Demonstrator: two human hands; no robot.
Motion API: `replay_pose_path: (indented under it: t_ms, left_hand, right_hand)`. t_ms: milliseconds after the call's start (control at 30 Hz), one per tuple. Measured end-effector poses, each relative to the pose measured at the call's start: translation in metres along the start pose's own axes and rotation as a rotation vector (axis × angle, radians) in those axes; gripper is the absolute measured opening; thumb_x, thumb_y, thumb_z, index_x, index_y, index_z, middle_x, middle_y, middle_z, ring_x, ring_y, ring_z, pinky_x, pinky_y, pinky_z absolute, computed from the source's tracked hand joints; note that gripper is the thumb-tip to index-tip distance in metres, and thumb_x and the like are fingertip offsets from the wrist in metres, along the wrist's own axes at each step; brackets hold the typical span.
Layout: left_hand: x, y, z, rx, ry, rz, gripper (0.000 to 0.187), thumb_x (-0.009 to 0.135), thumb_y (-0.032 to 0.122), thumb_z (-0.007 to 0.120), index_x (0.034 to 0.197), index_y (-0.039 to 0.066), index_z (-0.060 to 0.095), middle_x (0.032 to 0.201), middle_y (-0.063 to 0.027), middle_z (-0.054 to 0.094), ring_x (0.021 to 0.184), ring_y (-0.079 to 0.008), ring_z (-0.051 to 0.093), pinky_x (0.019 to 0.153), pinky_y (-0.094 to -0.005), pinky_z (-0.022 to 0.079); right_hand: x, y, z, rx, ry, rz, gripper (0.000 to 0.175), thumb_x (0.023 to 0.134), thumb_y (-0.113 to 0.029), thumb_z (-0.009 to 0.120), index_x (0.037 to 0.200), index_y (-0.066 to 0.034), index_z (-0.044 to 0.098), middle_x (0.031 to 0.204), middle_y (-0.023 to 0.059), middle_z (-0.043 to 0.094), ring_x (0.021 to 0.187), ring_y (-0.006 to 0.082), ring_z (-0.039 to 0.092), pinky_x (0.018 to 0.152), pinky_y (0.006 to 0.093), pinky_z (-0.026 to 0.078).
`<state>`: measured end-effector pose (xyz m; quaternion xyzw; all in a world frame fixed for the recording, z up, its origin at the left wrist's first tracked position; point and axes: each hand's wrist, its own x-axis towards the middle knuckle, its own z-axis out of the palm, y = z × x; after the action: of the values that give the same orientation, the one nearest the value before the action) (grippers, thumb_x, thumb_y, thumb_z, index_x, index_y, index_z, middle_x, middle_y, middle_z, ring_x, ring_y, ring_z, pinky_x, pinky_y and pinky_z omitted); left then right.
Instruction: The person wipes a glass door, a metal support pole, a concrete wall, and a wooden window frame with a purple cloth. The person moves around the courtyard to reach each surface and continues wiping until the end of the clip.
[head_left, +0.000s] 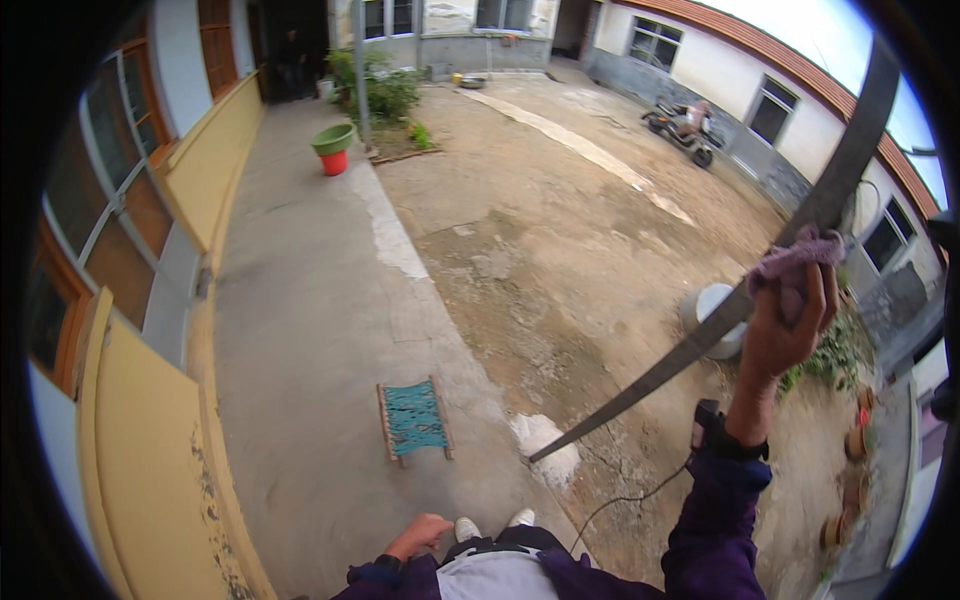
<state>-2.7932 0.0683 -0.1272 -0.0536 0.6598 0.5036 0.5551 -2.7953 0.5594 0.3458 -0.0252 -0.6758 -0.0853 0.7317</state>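
My right hand (787, 330) is raised at the right, gripping a mauve cloth (796, 264). The cloth is pressed against a dark grey metal post (667, 356), which runs from a whitish concrete footing (551, 450) to the upper right. A black wrist strap and a small dark device (705, 424) with a cable sit at my right wrist. Low in front of my body, my left hand (421, 534) hangs near my white shoe (466, 529). Its index finger points out, and nothing shows in it. A folding stool with teal woven cord (415, 418) stands ahead on the concrete.
A green basin (333, 138) sits on a red bucket (334, 163) further along the walkway. The yellow wall base (150, 450) runs along the left. A round pale concrete block (712, 307) lies behind the post. A parked motorcycle (682, 131) and flowerpots (856, 442) are at the right.
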Motion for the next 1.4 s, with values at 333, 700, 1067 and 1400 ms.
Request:
replay_pose_path:
  t_ms: [333,700,1067,1400]
  left_hand:
    - [0.021,0.044,0.02,0.087,0.027,0.004,0.031,0.094,0.028,0.07,0.072,0.012,0.055,0.061,0.0045,0.046,0.049,-0.0086,0.042,0.05,-0.0316,0.047]
    - [0.047,0.086,0.054,0.158,0.045,-0.007,0.035,0.094,0.027,0.069,0.068,0.012,0.053,0.06,0.0043,0.045,0.049,-0.0088,0.043,0.05,-0.0316,0.047]
    - [0.066,0.098,0.081,0.085,0.065,0.067,0.033,0.091,0.027,0.07,0.068,0.008,0.055,0.059,0.0021,0.049,0.048,-0.0103,0.048,0.046,-0.031,0.047]
    - [0.101,0.146,0.06,0.175,-0.021,0.014,0.031,0.093,0.028,0.068,0.071,0.01,0.057,0.06,0.0033,0.047,0.049,-0.0089,0.045,0.047,-0.03,0.046]
  right_hand:
    - [-0.095,-0.013,-0.013,0.096,-0.069,0.252,0.072,0.071,0.007,0.082,0.137,0.0004,0.053,0.138,0.0223,0.053,0.122,0.0339,0.059,0.098,0.0387,0.051]
    - [-0.162,0.007,-0.043,0.653,-0.094,0.897,0.069,0.08,0.005,0.075,0.143,0.0015,0.046,0.138,0.0157,0.055,0.12,0.0229,0.058,0.103,0.0364,0.046]
    - [-0.072,0.096,0.003,1.347,-0.296,1.016,0.057,0.099,-0.032,0.047,0.142,0.0068,0.046,0.13,0.019,0.061,0.116,0.0311,0.065,0.096,0.0404,0.053]
    - [-0.214,0.064,-0.02,1.143,-0.471,1.657,0.05,0.099,-0.036,0.051,0.123,0.0077,0.059,0.109,0.0198,0.07,0.093,0.0332,0.071,0.087,0.0444,0.058]
